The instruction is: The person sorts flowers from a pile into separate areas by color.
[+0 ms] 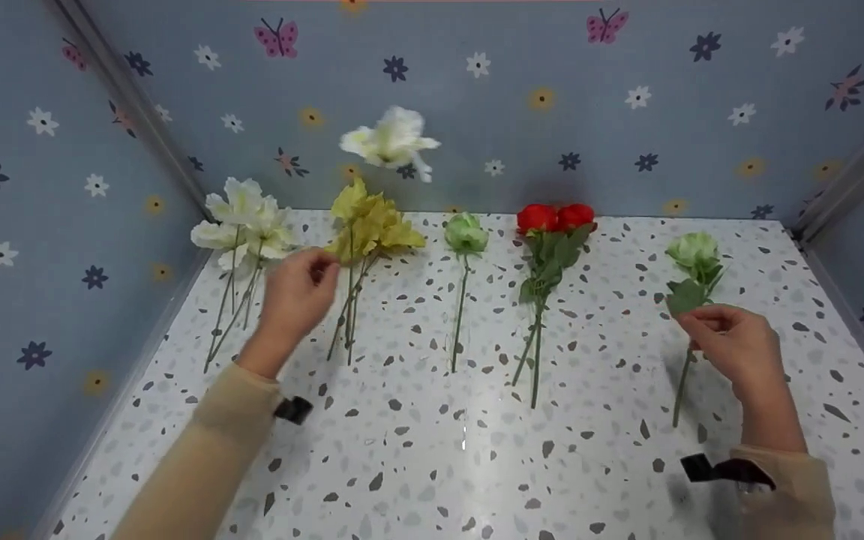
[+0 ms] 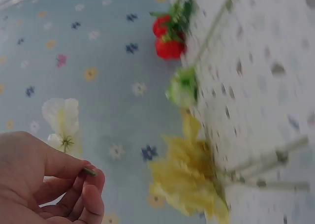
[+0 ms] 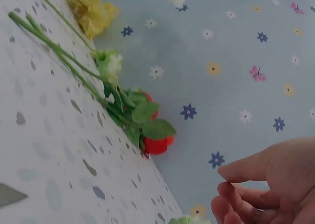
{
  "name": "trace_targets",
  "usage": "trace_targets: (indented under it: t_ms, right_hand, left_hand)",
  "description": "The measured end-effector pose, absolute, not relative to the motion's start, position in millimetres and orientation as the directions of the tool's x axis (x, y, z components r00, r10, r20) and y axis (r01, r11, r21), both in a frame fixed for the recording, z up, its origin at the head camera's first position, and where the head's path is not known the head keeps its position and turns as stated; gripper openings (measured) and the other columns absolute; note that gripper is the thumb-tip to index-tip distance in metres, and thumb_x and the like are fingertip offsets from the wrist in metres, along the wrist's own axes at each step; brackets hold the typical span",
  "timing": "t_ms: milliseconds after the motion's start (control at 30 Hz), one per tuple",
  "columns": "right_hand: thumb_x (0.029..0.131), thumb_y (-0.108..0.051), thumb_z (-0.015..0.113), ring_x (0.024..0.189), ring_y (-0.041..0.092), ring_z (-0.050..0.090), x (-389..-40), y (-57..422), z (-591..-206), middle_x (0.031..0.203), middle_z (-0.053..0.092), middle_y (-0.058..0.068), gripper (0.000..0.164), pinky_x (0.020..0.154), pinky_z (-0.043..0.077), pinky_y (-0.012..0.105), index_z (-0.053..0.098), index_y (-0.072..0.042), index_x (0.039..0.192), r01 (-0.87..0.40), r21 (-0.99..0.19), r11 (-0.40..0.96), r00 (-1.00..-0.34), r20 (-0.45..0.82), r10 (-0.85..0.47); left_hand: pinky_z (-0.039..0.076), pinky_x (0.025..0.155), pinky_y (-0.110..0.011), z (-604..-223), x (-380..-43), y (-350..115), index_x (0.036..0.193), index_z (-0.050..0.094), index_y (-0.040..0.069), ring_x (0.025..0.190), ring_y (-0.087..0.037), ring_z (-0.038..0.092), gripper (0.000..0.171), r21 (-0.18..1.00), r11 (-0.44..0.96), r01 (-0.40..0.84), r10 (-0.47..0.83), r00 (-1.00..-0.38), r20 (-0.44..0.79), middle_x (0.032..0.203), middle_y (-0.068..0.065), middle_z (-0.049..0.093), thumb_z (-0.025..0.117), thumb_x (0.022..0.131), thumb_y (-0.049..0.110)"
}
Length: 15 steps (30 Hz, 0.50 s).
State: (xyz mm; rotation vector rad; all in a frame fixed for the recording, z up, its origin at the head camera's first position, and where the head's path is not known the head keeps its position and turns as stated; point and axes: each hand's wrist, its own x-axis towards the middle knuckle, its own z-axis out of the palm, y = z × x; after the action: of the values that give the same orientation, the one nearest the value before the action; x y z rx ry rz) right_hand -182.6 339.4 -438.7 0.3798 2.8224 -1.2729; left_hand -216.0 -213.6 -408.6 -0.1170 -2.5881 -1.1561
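My left hand point(image 1: 301, 289) pinches a thin stem end between thumb and fingers. The white flower point(image 1: 393, 139) is up in front of the back wall, its underside showing behind the hand in the left wrist view. Below it lie several yellow flowers point(image 1: 376, 225), with several white flowers point(image 1: 241, 221) to the left. My right hand point(image 1: 736, 337) hovers at the lone leafy green flower point(image 1: 694, 255), hiding part of its stem. Its fingers are loosely curled, thumb near the index finger, and nothing shows between them in the right wrist view.
A light green flower point(image 1: 466, 234) lies mid-table, and two red flowers point(image 1: 556, 217) with leafy stems lie to its right. The speckled table point(image 1: 417, 465) meets patterned blue panels point(image 1: 447, 90) at the back and both sides.
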Motion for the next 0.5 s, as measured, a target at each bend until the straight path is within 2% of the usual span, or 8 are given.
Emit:
trace_targets:
  t_ms: [100,233,367,500]
  right_hand:
    - [0.095,-0.055,0.062,0.079,0.016,0.066,-182.5,353.7,-444.9,0.096,0.071,0.004,0.059,0.061,0.052,0.031,0.065,-0.005,0.126,0.276,-0.683,0.676,-0.957,-0.133,0.257]
    - [0.095,-0.056,0.06,0.079,0.022,0.066,-182.9,368.3,-454.3,0.099,0.07,0.011,0.065,0.061,0.053,0.036,0.061,-0.002,0.131,0.339,-0.658,0.673,-0.939,-0.189,0.288]
    - [0.097,-0.055,0.056,0.078,0.02,0.069,-185.5,375.3,-462.9,0.101,0.071,0.013,0.069,0.063,0.055,0.037,0.056,0.001,0.137,0.367,-0.636,0.678,-0.93,-0.244,0.275]
    - [0.101,-0.05,0.05,0.075,0.018,0.069,-189.9,373.9,-469.3,0.096,0.073,0.012,0.068,0.064,0.053,0.033,0.052,0.006,0.139,0.357,-0.613,0.705,-0.933,-0.262,0.245]
  left_hand:
    - [0.051,0.067,-0.039,-409.1,-230.3,-257.9,0.101,0.072,-0.001,0.078,-0.027,0.064,0.014,0.625,0.763,0.163,-0.134,-0.906,0.401,0.091,-0.016,0.071,0.061,0.098,0.007]
    - [0.048,0.074,-0.048,-413.5,-244.5,-302.2,0.101,0.071,-0.004,0.081,-0.035,0.062,0.019,0.591,0.799,0.107,-0.224,-0.861,0.458,0.092,-0.021,0.07,0.058,0.099,0.009]
    - [0.047,0.079,-0.052,-423.8,-249.5,-333.2,0.105,0.069,-0.005,0.085,-0.038,0.061,0.026,0.607,0.794,0.031,-0.285,-0.863,0.417,0.096,-0.024,0.068,0.051,0.102,0.014]
    - [0.046,0.076,-0.051,-438.5,-249.8,-356.8,0.106,0.066,-0.006,0.083,-0.038,0.059,0.028,0.607,0.792,-0.067,-0.327,-0.886,0.329,0.096,-0.025,0.065,0.046,0.104,0.014]
